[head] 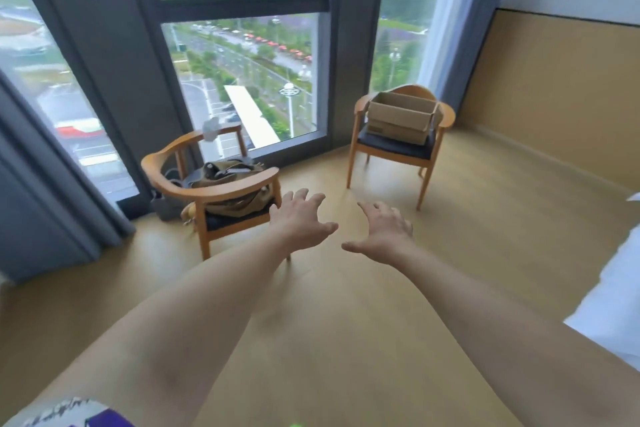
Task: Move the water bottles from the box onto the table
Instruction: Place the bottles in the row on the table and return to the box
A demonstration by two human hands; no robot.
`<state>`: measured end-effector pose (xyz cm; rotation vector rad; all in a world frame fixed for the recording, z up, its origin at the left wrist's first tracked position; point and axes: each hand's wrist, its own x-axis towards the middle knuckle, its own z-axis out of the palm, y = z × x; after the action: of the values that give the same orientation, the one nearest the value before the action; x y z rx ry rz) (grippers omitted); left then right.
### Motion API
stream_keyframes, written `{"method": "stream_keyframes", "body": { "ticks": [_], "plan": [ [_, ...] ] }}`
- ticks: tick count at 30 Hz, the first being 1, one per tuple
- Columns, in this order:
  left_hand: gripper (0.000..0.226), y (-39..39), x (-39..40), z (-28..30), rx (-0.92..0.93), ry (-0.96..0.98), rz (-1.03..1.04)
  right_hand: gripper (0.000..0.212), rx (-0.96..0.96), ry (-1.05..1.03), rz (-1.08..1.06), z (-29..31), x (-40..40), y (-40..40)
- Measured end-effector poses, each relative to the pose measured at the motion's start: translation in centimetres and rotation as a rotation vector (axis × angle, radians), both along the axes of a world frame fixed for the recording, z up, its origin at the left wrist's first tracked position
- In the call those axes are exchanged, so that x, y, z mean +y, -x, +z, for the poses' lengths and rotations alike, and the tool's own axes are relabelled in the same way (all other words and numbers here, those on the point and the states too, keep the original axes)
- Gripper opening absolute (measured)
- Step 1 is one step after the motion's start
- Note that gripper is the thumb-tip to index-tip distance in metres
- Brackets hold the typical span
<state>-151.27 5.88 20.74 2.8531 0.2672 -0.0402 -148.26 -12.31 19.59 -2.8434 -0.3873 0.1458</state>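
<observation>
floor (346, 340): bare wood | 2 chairs by window (242, 73); box (401, 116) on right chair (398, 149)

arms: bare | sleeve (69, 414): white, black-and-purple print

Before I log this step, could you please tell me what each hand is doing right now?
Left hand: open, fingers spread, holding nothing.
Right hand: open, fingers spread, holding nothing.
</observation>
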Motion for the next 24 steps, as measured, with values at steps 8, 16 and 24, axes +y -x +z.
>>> {"method": "stream_keyframes", "body": {
  "ticks": [8, 16, 24],
  "plan": [
    [0.078, -13.5, 1.8, -0.5, 0.007, 0.01, -0.179, 0.094, -0.002, -0.055, -0.157, -0.1, 0.9, -10.3],
    [0.081, -28.0, 0.5, -3.6, 0.052, 0.003, -0.269, 0.093, 0.029, -0.101, -0.215, -3.5, -0.7, -23.6],
    [0.081, -47.7, -1.9, -4.4, 0.085, -0.055, -0.271, 0.085, 0.056, -0.189, -0.214, -4.6, -3.3, -42.8]
  ]
}}
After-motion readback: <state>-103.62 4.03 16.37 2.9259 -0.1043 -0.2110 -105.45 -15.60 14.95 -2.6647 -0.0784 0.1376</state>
